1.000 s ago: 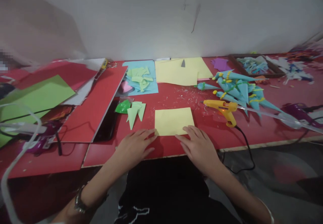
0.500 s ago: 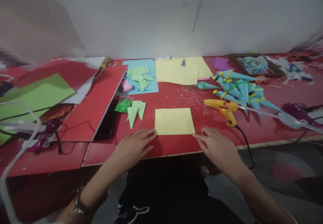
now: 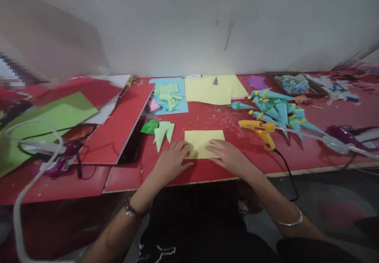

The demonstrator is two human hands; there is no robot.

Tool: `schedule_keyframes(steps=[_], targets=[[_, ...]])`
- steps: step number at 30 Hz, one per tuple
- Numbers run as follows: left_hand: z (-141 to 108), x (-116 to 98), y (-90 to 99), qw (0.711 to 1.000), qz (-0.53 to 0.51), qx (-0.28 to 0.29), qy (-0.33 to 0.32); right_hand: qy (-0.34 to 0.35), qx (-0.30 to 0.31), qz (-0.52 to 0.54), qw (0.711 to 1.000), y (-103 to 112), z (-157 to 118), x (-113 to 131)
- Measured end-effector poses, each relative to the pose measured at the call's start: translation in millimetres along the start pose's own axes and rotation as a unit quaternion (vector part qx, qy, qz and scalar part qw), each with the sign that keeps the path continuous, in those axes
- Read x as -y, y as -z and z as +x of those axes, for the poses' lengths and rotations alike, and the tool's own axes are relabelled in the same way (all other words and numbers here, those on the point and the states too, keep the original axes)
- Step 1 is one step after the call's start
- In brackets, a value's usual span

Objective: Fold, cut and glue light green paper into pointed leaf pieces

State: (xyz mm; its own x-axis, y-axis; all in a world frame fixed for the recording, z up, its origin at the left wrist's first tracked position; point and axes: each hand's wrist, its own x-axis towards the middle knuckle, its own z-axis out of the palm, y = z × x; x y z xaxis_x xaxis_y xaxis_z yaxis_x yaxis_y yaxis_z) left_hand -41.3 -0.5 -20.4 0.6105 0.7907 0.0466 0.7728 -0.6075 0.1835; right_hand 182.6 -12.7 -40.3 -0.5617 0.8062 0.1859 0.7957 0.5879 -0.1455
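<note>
A rectangular sheet of pale yellow paper [image 3: 198, 146] lies flat on the red table [image 3: 204, 117] in front of me. The fingertips of my left hand [image 3: 172, 162] rest on its left edge, with the fingers stretched out. My right hand [image 3: 229, 157] reaches over the right half of the sheet, fingers spread on the paper. Just beyond my left hand lie light green paper cones [image 3: 160, 136] and a green lump in a plastic bag [image 3: 149, 126].
To the right lies a yellow glue gun [image 3: 260, 128] with its cable over the table edge. Blue paper cones [image 3: 274, 107] are piled behind it. Larger yellow sheets [image 3: 207, 91] and a blue sheet [image 3: 182, 107] with green scraps lie by the wall. Red boards [image 3: 114, 136] cover the left.
My right hand has moved left from the sheet's lower right corner onto the paper. My left hand has moved slightly right and up along the left edge. The camera view has shifted a little.
</note>
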Motion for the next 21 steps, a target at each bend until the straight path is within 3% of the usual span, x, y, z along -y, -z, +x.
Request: schedule_keyframes(steps=[6, 12, 17, 21], targets=[[9.7, 2.8, -5.0, 0.995, 0.058, -0.077, -0.023, 0.112, -0.063, -0.069, 0.989, -0.1, 12.4, -6.6], [15.2, -3.4, 17.8, 0.963, 0.105, -0.221, -0.113, 0.089, -0.169, -0.092, 0.977, 32.9, 23.3, 4.2], [14.0, -17.7, 37.1, 0.945, 0.118, -0.268, -0.148, 0.116, -0.219, -0.062, 0.967, 49.4, 33.7, 27.7], [7.9, -23.4, 46.0, 0.929, 0.133, -0.308, -0.156, 0.107, -0.245, -0.014, 0.964, 54.2, 37.8, 32.6]])
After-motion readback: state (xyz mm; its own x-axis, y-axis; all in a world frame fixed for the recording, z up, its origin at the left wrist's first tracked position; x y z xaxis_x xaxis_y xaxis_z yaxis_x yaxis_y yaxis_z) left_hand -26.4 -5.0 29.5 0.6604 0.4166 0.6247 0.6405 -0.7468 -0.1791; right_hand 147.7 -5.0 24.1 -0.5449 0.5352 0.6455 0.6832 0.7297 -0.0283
